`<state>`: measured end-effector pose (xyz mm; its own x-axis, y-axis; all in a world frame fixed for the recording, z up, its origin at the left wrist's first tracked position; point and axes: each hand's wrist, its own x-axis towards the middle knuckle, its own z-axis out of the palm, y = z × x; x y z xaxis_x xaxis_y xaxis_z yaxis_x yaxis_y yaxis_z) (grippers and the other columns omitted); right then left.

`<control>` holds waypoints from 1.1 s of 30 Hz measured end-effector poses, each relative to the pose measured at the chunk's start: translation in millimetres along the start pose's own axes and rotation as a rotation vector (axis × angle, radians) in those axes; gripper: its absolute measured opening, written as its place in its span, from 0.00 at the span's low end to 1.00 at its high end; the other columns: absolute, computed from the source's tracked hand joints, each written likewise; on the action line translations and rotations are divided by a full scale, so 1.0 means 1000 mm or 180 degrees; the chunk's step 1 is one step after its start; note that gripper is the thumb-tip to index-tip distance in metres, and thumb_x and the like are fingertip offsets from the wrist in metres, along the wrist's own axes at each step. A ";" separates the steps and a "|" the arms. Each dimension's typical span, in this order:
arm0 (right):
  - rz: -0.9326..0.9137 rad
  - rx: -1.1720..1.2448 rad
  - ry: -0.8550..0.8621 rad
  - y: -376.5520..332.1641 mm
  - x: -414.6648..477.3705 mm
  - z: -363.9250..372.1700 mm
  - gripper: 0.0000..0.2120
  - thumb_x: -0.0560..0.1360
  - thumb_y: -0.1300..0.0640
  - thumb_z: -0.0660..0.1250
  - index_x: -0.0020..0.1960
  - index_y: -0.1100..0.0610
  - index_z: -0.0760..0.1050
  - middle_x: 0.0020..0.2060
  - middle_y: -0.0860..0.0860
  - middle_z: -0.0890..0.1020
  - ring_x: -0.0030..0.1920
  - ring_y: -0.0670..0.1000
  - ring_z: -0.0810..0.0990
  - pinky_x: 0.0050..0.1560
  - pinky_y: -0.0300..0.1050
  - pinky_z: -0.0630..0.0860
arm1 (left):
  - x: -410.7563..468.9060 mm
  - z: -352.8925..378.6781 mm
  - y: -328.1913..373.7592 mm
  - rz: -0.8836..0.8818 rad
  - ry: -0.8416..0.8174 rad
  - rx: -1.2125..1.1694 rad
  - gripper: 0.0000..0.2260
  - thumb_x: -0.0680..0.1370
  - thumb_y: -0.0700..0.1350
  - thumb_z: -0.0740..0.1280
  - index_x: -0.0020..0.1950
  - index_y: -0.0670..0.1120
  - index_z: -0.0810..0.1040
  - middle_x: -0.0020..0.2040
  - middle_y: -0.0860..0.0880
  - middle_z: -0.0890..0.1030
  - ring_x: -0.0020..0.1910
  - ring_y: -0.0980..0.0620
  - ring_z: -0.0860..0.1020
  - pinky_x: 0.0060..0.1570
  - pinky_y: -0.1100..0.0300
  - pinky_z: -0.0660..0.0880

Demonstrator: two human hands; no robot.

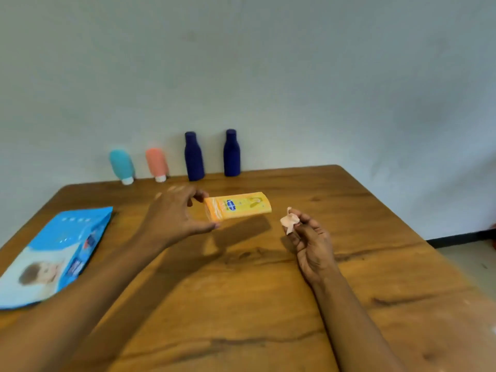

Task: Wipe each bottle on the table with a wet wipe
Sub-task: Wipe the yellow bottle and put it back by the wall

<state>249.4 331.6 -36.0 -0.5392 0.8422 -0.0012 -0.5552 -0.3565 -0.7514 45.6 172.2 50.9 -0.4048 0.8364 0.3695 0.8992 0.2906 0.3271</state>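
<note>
A yellow bottle lies on its side near the middle of the brown wooden table. It has a small blue mark on its front. The left hand is at its left end. The fingers are spread wide, with the thumb below the end of the bottle and the other fingers above it. The picture is blurry there, so I cannot tell if the hand is touching the bottle or just very close.

The right hand is just to the right of the bottle, a little apart from it. Its fingertips pinch a small scrunched-up wipe, which looks pale pink.

Four more bottles stand in a row at the far edge of the table, by the wall. From left to right they are a light blue bottle and a pink bottle, both standing on white caps, then a first dark blue bottle and a second dark blue bottle.

A big blue pack of wipes lies flat at the left side of the table, well away from the hands.
</note>
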 end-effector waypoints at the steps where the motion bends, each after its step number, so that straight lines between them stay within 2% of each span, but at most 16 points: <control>1: -0.0001 0.0054 -0.0029 -0.003 -0.011 0.003 0.19 0.74 0.71 0.59 0.40 0.56 0.85 0.38 0.51 0.85 0.32 0.44 0.78 0.30 0.32 0.74 | -0.023 0.001 -0.001 -0.0150 0.0018 -0.0130 0.33 0.55 0.71 0.64 0.52 0.52 0.78 0.46 0.57 0.77 0.42 0.57 0.73 0.43 0.54 0.72; 3: -0.0063 0.0106 -0.0214 -0.008 -0.037 0.011 0.17 0.73 0.73 0.60 0.44 0.59 0.84 0.44 0.54 0.84 0.38 0.45 0.81 0.36 0.33 0.77 | -0.064 0.003 0.000 -0.0346 -0.0011 -0.0324 0.32 0.55 0.71 0.65 0.53 0.55 0.77 0.46 0.60 0.75 0.43 0.60 0.73 0.45 0.54 0.72; 5: -0.0029 -0.0138 -0.0446 -0.004 -0.060 0.025 0.16 0.69 0.74 0.63 0.47 0.58 0.83 0.51 0.57 0.82 0.45 0.48 0.81 0.43 0.37 0.78 | -0.094 0.004 0.004 -0.0432 -0.0070 -0.0462 0.29 0.57 0.68 0.71 0.54 0.58 0.75 0.47 0.64 0.73 0.46 0.63 0.71 0.46 0.55 0.71; 7: -0.0217 -0.0628 -0.0609 0.006 -0.081 0.038 0.15 0.65 0.71 0.69 0.46 0.56 0.83 0.55 0.59 0.80 0.52 0.52 0.79 0.52 0.45 0.76 | -0.115 0.007 0.006 -0.0514 -0.0130 -0.0570 0.26 0.60 0.62 0.76 0.55 0.58 0.74 0.47 0.66 0.71 0.47 0.64 0.71 0.48 0.56 0.70; 9: -0.0507 -0.1240 -0.0828 0.017 -0.096 0.049 0.13 0.66 0.68 0.70 0.46 0.54 0.84 0.55 0.58 0.80 0.56 0.53 0.78 0.57 0.49 0.74 | -0.128 0.012 0.003 -0.0501 -0.0217 -0.0585 0.27 0.61 0.61 0.77 0.56 0.56 0.74 0.50 0.62 0.74 0.47 0.62 0.71 0.49 0.56 0.71; 13: -0.0487 -0.2025 -0.1001 0.026 -0.113 0.061 0.11 0.71 0.69 0.69 0.47 0.56 0.80 0.50 0.51 0.84 0.52 0.48 0.81 0.50 0.42 0.77 | -0.142 0.022 -0.006 -0.0626 -0.0277 -0.0670 0.28 0.59 0.61 0.77 0.55 0.56 0.75 0.52 0.57 0.76 0.48 0.59 0.72 0.45 0.59 0.73; 17: -0.0838 -0.3334 -0.1025 0.036 -0.116 0.073 0.08 0.71 0.61 0.72 0.47 0.49 0.80 0.46 0.44 0.83 0.48 0.41 0.80 0.47 0.38 0.77 | -0.150 0.027 -0.009 -0.0634 -0.0402 -0.0723 0.29 0.59 0.59 0.79 0.56 0.54 0.76 0.49 0.58 0.74 0.47 0.59 0.72 0.44 0.60 0.72; 19: -0.0924 -0.3602 -0.1009 0.042 -0.115 0.082 0.08 0.70 0.58 0.73 0.46 0.47 0.80 0.45 0.44 0.83 0.47 0.40 0.79 0.44 0.38 0.76 | -0.151 0.029 -0.010 -0.0595 -0.0400 -0.0781 0.30 0.58 0.58 0.79 0.56 0.52 0.77 0.48 0.57 0.75 0.47 0.58 0.72 0.43 0.60 0.72; 22: -0.1134 -0.4100 -0.1305 0.054 -0.112 0.094 0.08 0.70 0.61 0.72 0.49 0.53 0.82 0.46 0.47 0.83 0.47 0.43 0.80 0.46 0.41 0.76 | -0.152 0.031 -0.011 -0.0620 -0.0406 -0.0876 0.29 0.58 0.58 0.80 0.54 0.53 0.75 0.46 0.59 0.73 0.46 0.57 0.72 0.41 0.63 0.70; 24: -0.1580 -0.4757 -0.1628 0.060 -0.112 0.097 0.10 0.69 0.62 0.72 0.51 0.56 0.82 0.47 0.51 0.84 0.48 0.50 0.81 0.48 0.44 0.77 | -0.152 0.032 -0.012 -0.0656 -0.0424 -0.0911 0.27 0.57 0.58 0.79 0.51 0.54 0.74 0.44 0.61 0.72 0.45 0.58 0.71 0.38 0.66 0.66; 26: -0.1918 -0.5463 -0.1957 0.061 -0.120 0.101 0.16 0.64 0.60 0.75 0.52 0.57 0.81 0.47 0.53 0.83 0.46 0.54 0.80 0.45 0.46 0.76 | -0.151 0.034 -0.014 -0.0665 -0.0455 -0.0973 0.27 0.57 0.58 0.79 0.51 0.54 0.73 0.44 0.60 0.73 0.45 0.58 0.71 0.39 0.65 0.66; 29: -0.1963 -0.6169 -0.2247 0.062 -0.136 0.103 0.27 0.62 0.60 0.77 0.59 0.59 0.77 0.51 0.54 0.81 0.48 0.54 0.78 0.44 0.46 0.76 | -0.150 0.034 -0.014 -0.0695 -0.0467 -0.1081 0.29 0.57 0.59 0.77 0.55 0.54 0.75 0.48 0.60 0.74 0.49 0.58 0.72 0.44 0.63 0.70; 31: -0.1909 -0.6241 -0.2322 0.061 -0.142 0.104 0.25 0.65 0.62 0.74 0.62 0.59 0.75 0.54 0.55 0.79 0.50 0.53 0.76 0.47 0.45 0.76 | -0.150 0.034 -0.013 -0.0707 -0.0479 -0.1104 0.29 0.56 0.58 0.77 0.55 0.54 0.75 0.47 0.62 0.73 0.50 0.58 0.72 0.46 0.62 0.72; 33: -0.1802 -0.6274 -0.2346 0.058 -0.146 0.101 0.23 0.65 0.62 0.74 0.60 0.58 0.76 0.53 0.53 0.79 0.49 0.52 0.75 0.45 0.44 0.76 | -0.150 0.033 -0.013 -0.0720 -0.0474 -0.1138 0.28 0.56 0.57 0.78 0.53 0.55 0.75 0.47 0.64 0.72 0.51 0.58 0.72 0.49 0.60 0.73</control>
<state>231.9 147.1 -13.0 -0.9432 0.2445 0.2250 0.2260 0.9685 -0.1051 100.2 57.7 -37.4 -0.5327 0.8357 0.1332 0.6661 0.3170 0.6751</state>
